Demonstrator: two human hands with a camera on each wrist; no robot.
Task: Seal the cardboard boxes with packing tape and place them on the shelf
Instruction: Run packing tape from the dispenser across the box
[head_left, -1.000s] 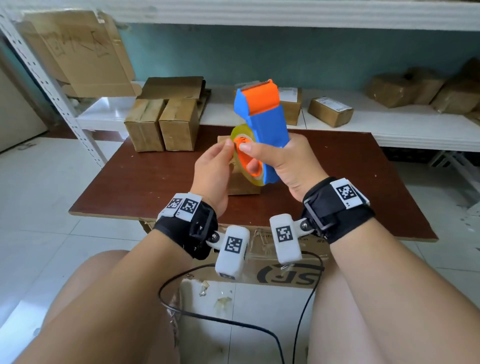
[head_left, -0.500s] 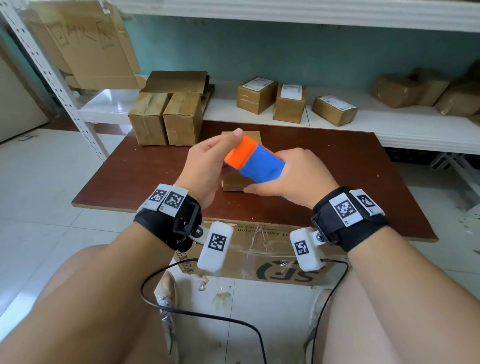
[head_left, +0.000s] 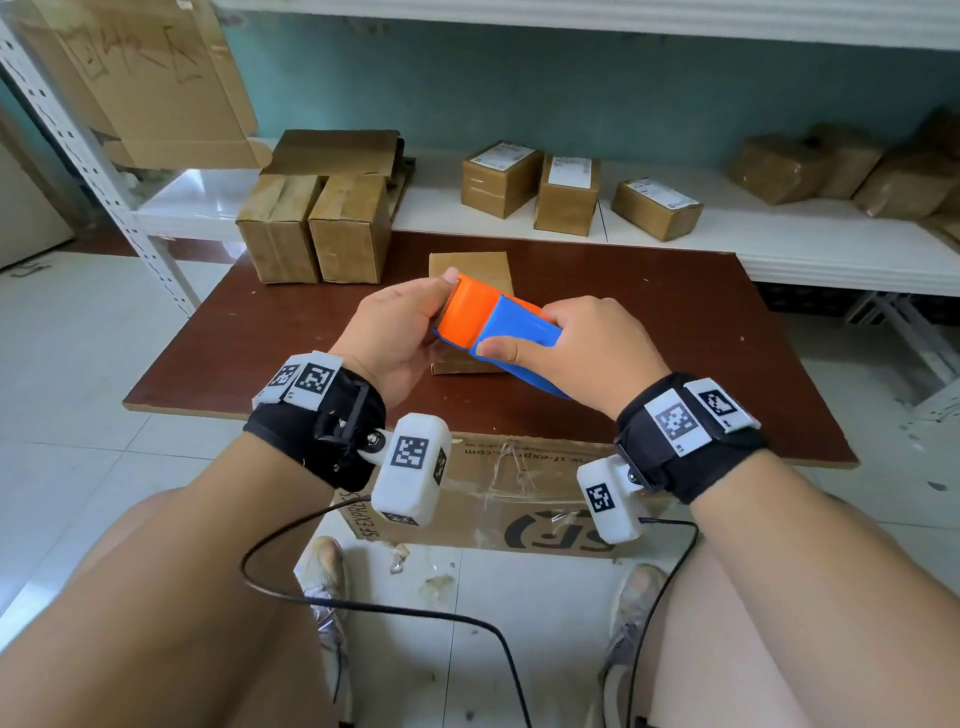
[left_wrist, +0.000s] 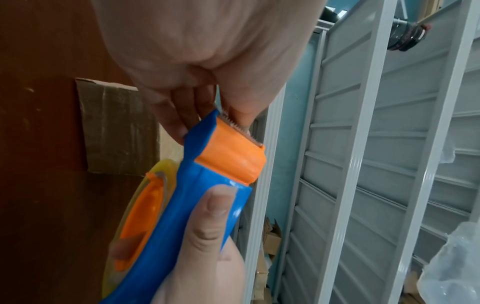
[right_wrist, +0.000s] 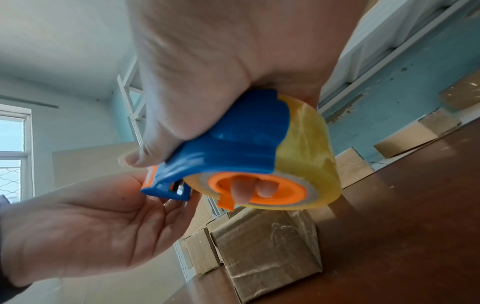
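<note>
My right hand grips the blue handle of a blue and orange tape dispenser, which lies tilted with its orange cutter end toward the left. My left hand pinches that cutter end, thumb on top by the serrated blade and fingers underneath. In the right wrist view the clear yellowish tape roll hangs under the dispenser, with two right fingertips inside its orange core. A small cardboard box stands on the brown table just below and behind both hands; shiny tape shows on this box.
Two taller cardboard boxes stand at the table's back left. On the white shelf behind sit three labelled boxes and more wrapped parcels at far right. A large printed carton lies under the table's front edge. A black cable crosses my lap.
The dispenser has swung from upright down to a low tilt over the small box. My left hand has moved from the tape roll to the orange cutter end.
</note>
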